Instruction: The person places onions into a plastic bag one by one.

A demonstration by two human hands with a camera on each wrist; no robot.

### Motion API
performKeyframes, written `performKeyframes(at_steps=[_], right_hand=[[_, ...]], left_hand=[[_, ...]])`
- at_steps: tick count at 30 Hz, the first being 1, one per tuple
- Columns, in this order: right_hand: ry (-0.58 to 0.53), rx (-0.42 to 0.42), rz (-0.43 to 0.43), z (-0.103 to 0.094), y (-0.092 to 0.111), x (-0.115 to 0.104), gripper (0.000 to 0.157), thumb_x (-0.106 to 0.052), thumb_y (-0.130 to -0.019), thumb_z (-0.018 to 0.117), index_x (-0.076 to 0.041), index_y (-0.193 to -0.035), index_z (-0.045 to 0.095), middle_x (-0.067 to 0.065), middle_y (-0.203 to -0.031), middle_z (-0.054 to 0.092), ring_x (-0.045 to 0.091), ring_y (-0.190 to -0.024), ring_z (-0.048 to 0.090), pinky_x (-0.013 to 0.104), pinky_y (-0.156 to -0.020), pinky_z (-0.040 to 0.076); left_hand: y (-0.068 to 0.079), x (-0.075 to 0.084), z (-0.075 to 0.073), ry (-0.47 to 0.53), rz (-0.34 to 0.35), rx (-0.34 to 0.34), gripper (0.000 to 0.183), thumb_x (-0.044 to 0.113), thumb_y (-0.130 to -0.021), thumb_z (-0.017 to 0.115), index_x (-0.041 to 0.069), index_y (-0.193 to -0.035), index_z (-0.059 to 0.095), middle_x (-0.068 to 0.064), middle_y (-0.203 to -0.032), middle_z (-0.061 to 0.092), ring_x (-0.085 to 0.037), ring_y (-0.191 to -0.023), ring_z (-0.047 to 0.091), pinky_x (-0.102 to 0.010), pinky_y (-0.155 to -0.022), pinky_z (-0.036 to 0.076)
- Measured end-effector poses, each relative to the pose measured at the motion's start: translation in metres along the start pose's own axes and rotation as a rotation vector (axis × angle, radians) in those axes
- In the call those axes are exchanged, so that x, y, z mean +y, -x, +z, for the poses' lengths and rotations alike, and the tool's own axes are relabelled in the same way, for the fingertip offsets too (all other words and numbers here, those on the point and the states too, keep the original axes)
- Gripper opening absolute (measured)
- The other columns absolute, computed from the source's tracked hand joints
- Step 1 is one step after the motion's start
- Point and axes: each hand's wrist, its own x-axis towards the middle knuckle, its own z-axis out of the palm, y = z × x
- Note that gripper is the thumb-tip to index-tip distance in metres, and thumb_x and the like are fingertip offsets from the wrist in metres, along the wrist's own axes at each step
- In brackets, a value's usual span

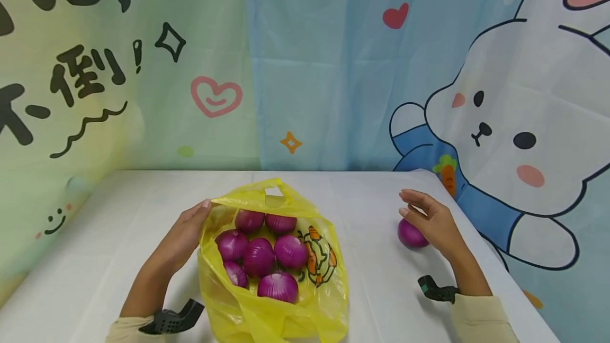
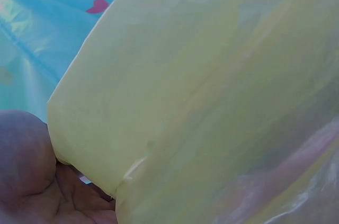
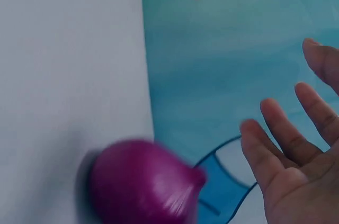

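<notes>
A yellow plastic bag (image 1: 329, 306) lies on the table with its mouth spread, and several purple onions (image 1: 259, 257) show inside it. My left hand (image 1: 178, 240) pinches the left edge of the bag's mouth; the left wrist view shows the thin yellow film (image 2: 175, 102) by the thumb, with the fingertips partly hidden. On the right, one single onion (image 1: 411, 234) rests on the table. Just above it hovers my right hand (image 1: 436, 221), fingers spread and relaxed, holding nothing. In the right wrist view a gap separates that onion (image 3: 143, 181) from the fingers (image 3: 286, 134).
The white table (image 1: 157, 200) ends at a cartoon-printed curtain (image 1: 305, 68) behind and at the right side. A carrot print marks the bag's right side. Each wrist wears a black device, such as the left one (image 1: 173, 321).
</notes>
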Motion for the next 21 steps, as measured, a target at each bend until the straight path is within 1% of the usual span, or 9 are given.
performKeyframes(at_steps=[3,5,10,12,13,16,17,19,21], right_hand=[[0.045,0.012,0.058,-0.007,0.005,0.013,0.057,-0.029,-0.096,0.064,-0.004,-0.143,0.045,0.016,-0.143,0.047,0.036,-0.132,0.041,0.013,-0.093,0.038],[0.067,0.007,0.107,-0.01,0.008,0.022,0.062,-0.033,-0.095,0.064,-0.006,-0.146,0.041,0.016,-0.146,0.043,0.038,-0.135,0.037,0.016,-0.096,0.037],[0.119,-0.007,0.183,-0.013,0.011,0.035,0.072,-0.038,-0.093,0.066,-0.007,-0.15,0.035,0.02,-0.151,0.033,0.041,-0.138,0.029,0.039,-0.104,0.032],[0.133,0.0,0.196,-0.014,0.011,0.04,0.073,-0.038,-0.093,0.067,-0.008,-0.151,0.033,0.021,-0.152,0.031,0.041,-0.139,0.027,0.045,-0.105,0.03],[0.148,0.013,0.211,-0.014,0.011,0.041,0.074,-0.039,-0.092,0.068,-0.009,-0.151,0.034,0.019,-0.152,0.032,0.04,-0.139,0.027,0.044,-0.105,0.03],[0.162,0.02,0.231,-0.019,0.011,0.042,0.076,-0.04,-0.092,0.068,-0.01,-0.152,0.032,0.022,-0.153,0.029,0.041,-0.14,0.023,0.048,-0.107,0.027],[0.159,0.016,0.236,-0.021,0.012,0.042,0.078,-0.04,-0.091,0.068,-0.009,-0.152,0.03,0.023,-0.153,0.027,0.043,-0.141,0.021,0.051,-0.107,0.026],[0.171,-0.006,0.273,-0.024,0.013,0.041,0.083,-0.043,-0.09,0.068,-0.011,-0.154,0.026,0.026,-0.154,0.022,0.048,-0.14,0.018,0.06,-0.105,0.026],[0.189,-0.054,0.311,-0.026,0.015,0.042,0.087,-0.043,-0.089,0.069,-0.013,-0.155,0.022,0.029,-0.155,0.016,0.054,-0.138,0.013,0.069,-0.099,0.026]], left_hand=[[0.0,-0.001,0.0,0.006,-0.001,-0.004,0.059,0.044,-0.107,0.025,-0.002,-0.14,0.041,-0.021,-0.134,0.049,-0.034,-0.126,0.045,-0.053,-0.107,0.032],[0.0,-0.002,0.001,0.011,-0.002,-0.005,0.059,0.044,-0.107,0.026,-0.003,-0.14,0.041,-0.021,-0.134,0.049,-0.034,-0.126,0.045,-0.053,-0.107,0.032],[0.0,-0.003,0.002,0.025,-0.008,-0.012,0.06,0.044,-0.106,0.026,-0.003,-0.141,0.04,-0.021,-0.136,0.047,-0.034,-0.129,0.043,-0.053,-0.108,0.029],[0.0,-0.004,0.002,0.03,-0.01,-0.015,0.06,0.044,-0.107,0.026,-0.003,-0.142,0.039,-0.021,-0.137,0.047,-0.034,-0.129,0.042,-0.053,-0.108,0.029],[0.0,-0.004,0.002,0.029,-0.011,-0.013,0.06,0.044,-0.107,0.026,-0.003,-0.142,0.039,-0.021,-0.136,0.047,-0.034,-0.129,0.042,-0.053,-0.108,0.029],[-0.001,-0.004,0.002,0.029,-0.01,-0.011,0.06,0.044,-0.106,0.026,-0.003,-0.141,0.04,-0.021,-0.135,0.048,-0.034,-0.127,0.043,-0.053,-0.108,0.03],[-0.001,-0.004,0.002,0.028,-0.008,-0.011,0.06,0.044,-0.106,0.026,-0.003,-0.141,0.041,-0.021,-0.135,0.048,-0.034,-0.127,0.044,-0.053,-0.107,0.03],[-0.001,-0.004,0.002,0.024,-0.004,-0.008,0.059,0.044,-0.106,0.026,-0.003,-0.14,0.041,-0.021,-0.134,0.049,-0.033,-0.126,0.045,-0.052,-0.107,0.032],[-0.001,-0.003,0.002,0.025,0.001,-0.009,0.06,0.044,-0.106,0.026,-0.003,-0.14,0.041,-0.021,-0.134,0.048,-0.034,-0.125,0.045,-0.051,-0.107,0.032]])
